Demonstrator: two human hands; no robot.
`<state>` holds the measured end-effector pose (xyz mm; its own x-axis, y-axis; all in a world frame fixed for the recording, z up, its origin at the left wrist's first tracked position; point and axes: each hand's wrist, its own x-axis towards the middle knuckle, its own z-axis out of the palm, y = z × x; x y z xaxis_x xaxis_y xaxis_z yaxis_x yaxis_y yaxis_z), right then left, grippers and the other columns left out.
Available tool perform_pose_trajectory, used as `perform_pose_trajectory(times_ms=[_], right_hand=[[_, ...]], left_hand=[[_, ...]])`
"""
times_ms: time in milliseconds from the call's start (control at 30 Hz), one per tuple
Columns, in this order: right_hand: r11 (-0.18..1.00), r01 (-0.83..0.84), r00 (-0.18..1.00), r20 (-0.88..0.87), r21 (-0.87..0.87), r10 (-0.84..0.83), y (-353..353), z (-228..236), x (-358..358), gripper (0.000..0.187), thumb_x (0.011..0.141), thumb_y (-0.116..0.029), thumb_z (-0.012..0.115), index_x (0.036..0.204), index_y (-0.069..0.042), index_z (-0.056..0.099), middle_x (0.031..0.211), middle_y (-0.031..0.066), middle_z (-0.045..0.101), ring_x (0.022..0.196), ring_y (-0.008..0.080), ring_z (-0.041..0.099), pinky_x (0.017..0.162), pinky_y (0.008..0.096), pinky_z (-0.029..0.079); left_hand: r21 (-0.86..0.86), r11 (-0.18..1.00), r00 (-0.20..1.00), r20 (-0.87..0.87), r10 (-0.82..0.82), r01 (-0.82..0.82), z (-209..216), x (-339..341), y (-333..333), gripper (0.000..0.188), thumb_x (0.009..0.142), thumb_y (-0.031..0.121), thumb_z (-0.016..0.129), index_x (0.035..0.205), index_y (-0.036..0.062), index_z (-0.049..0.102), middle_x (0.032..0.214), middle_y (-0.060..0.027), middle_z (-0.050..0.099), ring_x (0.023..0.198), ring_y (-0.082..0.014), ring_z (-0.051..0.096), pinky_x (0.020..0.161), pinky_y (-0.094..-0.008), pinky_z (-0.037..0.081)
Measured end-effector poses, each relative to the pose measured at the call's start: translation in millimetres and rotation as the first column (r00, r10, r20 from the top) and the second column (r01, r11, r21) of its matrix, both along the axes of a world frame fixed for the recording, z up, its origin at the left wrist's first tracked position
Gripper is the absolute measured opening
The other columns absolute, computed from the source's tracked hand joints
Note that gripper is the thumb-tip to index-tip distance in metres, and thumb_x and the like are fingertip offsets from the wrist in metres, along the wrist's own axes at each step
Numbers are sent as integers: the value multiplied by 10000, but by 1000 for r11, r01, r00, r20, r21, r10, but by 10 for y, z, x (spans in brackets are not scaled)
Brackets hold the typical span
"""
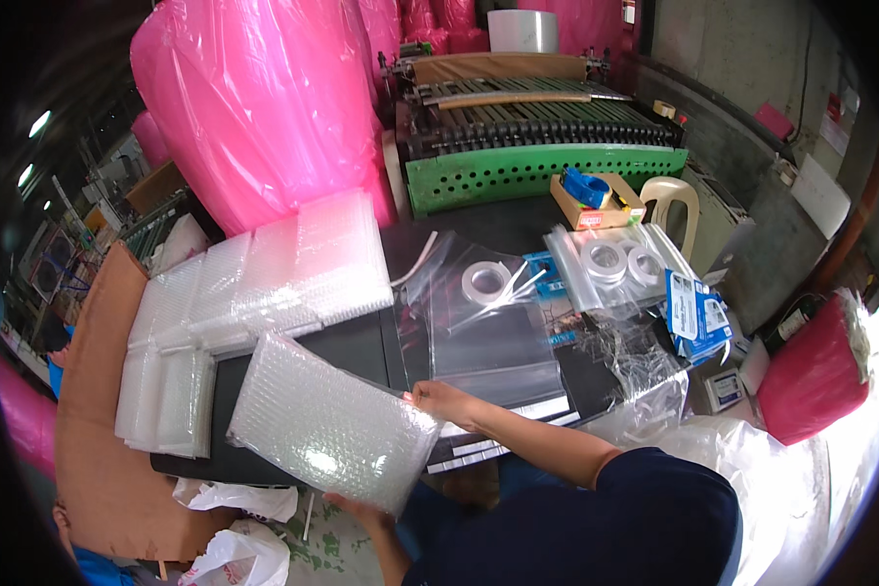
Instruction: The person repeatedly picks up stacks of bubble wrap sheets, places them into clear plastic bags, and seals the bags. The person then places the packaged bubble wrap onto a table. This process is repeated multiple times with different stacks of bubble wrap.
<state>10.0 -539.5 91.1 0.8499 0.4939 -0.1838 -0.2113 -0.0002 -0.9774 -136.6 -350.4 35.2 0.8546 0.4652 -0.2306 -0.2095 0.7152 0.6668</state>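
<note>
A thick pack of clear bubble-wrap sheets or bags (332, 415) is held tilted in front of me, over the table's near edge. My right hand (444, 403) pinches its right upper edge, thumb and fingers closed on it. Beneath its lower edge, my left hand (359, 510) grips the pack, fingers partly hidden. Further left lie several stacks of similar bubble-wrap packs (264, 269) and a smaller pile (166, 400) nearer to me. Flat clear plastic bags (493, 347) rest just beyond my right hand, with a roll of tape (485, 282) on top.
Large pink plastic-wrapped rolls (264, 107) stand behind the table (361, 356). A green machine (547, 171) is at the back. To the right are more tape rolls (606, 260), a cardboard box (598, 210) and blue-white packets (695, 313). Brown cardboard (98, 420) borders the left.
</note>
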Motion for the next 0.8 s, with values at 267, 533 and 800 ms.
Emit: perform_pose_trajectory(times_ms=[267,533,800], right_hand=[[961,143,976,129,238,-177,-195,743,-40,269,951,-309,520,794,-91,533,787,-31,463,704,50,382,604,211,336],[913,101,981,-194,395,-24,-592,1019,-237,334,986,-366,390,1136,-70,427,1035,36,497,933,118,502,850,289,425],[840,289,954,-60,459,-295,-1384,523,-513,629,813,-202,701,1313,-13,369,1164,103,530,1100,194,505,874,315,465]], left_hand=[[-98,993,986,145,78,-64,711,111,-94,892,852,720,212,1424,36,187,1456,-177,227,1301,-328,298,1073,-469,263],[350,920,924,381,34,-178,551,303,-248,797,935,601,154,1393,-49,211,1410,-268,269,1268,-351,370,1055,-461,307],[912,131,870,411,-272,-390,836,335,-785,688,966,524,271,1272,-90,327,1175,-237,474,1018,-295,528,816,-424,459]])
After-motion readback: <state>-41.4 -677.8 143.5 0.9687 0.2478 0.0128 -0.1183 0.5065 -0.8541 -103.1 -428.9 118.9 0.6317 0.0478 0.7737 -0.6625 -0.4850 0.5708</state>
